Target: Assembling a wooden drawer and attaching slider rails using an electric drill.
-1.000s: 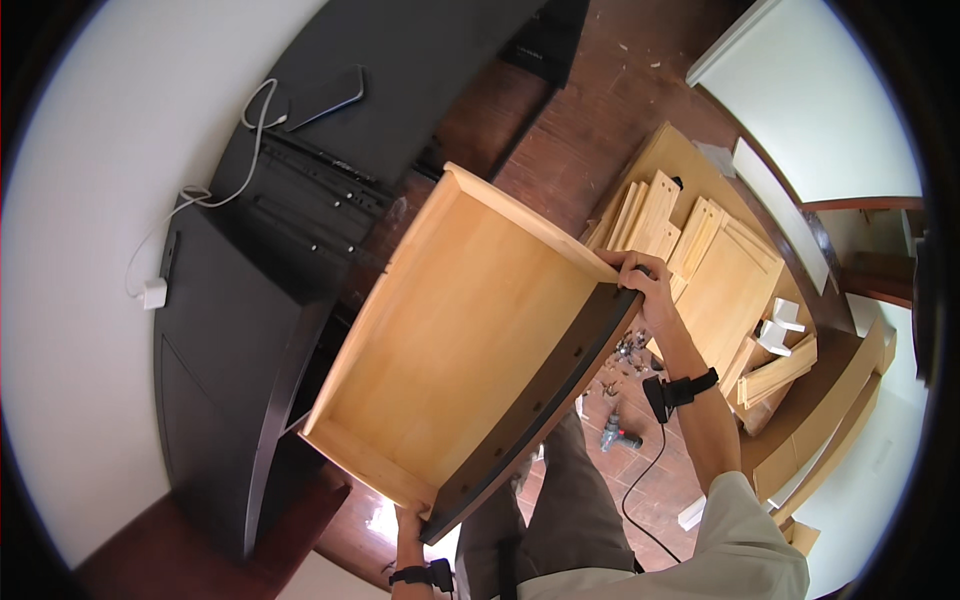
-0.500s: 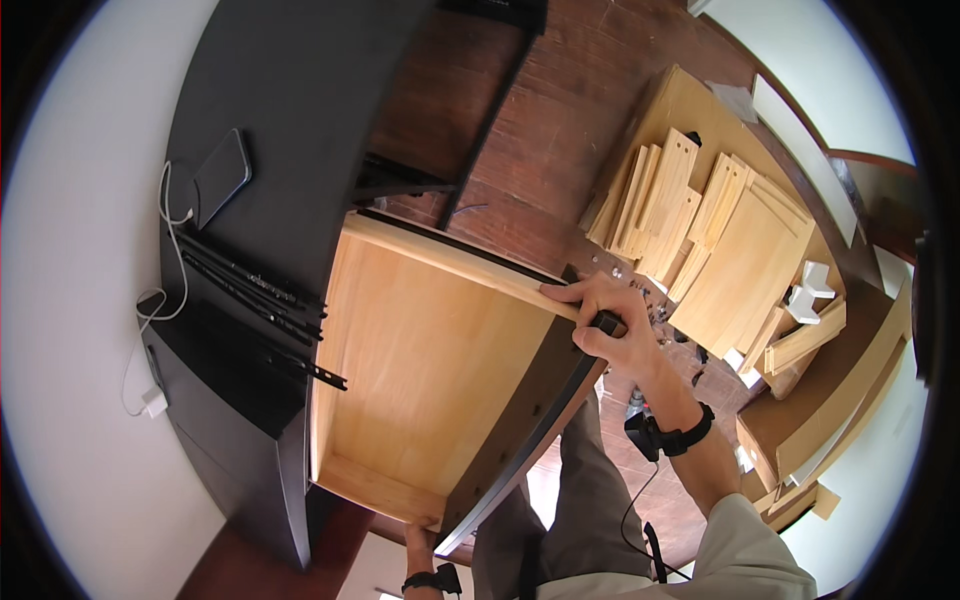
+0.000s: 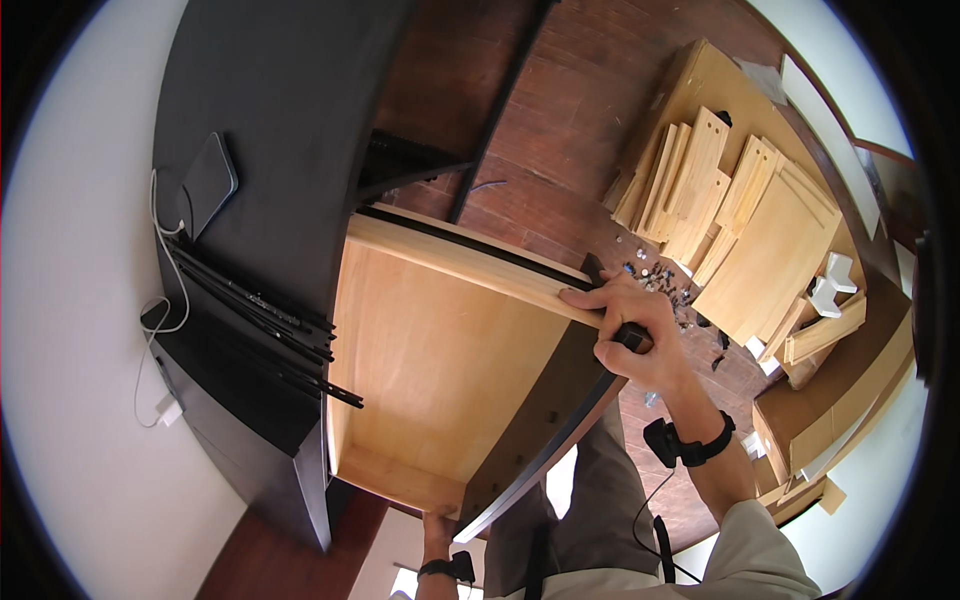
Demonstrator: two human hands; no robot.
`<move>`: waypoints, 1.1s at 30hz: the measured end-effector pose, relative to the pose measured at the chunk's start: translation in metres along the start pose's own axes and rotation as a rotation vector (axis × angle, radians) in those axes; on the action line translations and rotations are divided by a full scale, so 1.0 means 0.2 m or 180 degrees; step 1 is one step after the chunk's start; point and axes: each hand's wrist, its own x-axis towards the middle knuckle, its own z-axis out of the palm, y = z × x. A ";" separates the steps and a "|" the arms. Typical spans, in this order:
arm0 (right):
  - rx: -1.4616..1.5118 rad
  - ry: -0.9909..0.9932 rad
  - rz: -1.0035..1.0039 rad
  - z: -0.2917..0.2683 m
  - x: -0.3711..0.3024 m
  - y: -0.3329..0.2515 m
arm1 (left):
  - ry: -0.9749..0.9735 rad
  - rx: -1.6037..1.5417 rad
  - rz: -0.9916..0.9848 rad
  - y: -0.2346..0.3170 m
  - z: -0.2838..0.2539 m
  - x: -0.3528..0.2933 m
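A pale wooden drawer with a dark front panel is between my hands, its open top facing up. On the far right corner, my right hand grips the drawer, fingers over the side and front, with a black block-like piece beside the thumb. My left hand holds the near side wall by the front corner; most of its fingers are hidden below. A black rail runs along the drawer's far side. The drawer's back end meets the edge of a black desk.
Several black slide rails, a phone and a white cable lie on the desk. Small hardware is scattered on the floor. To the right, wooden boards rest on cardboard. A thin black bar stands beyond the drawer.
The view has shifted slightly, so the boards and both hands appear farther right. More of the rail on the drawer's far side shows. Both hands keep their hold.
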 end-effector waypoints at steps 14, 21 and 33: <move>-0.0024 0.0157 0.0260 -0.01 -0.06 0.00 | 0.0046 0.0062 0.0008 0.06 0.09 -0.06; 0.0069 0.0201 0.0368 -0.01 -0.06 -0.01 | 0.0176 0.0114 -0.0094 0.07 0.15 -0.09; -0.0022 0.0116 0.0313 -0.02 -0.05 -0.02 | 0.0082 0.0103 0.0100 0.03 0.11 -0.04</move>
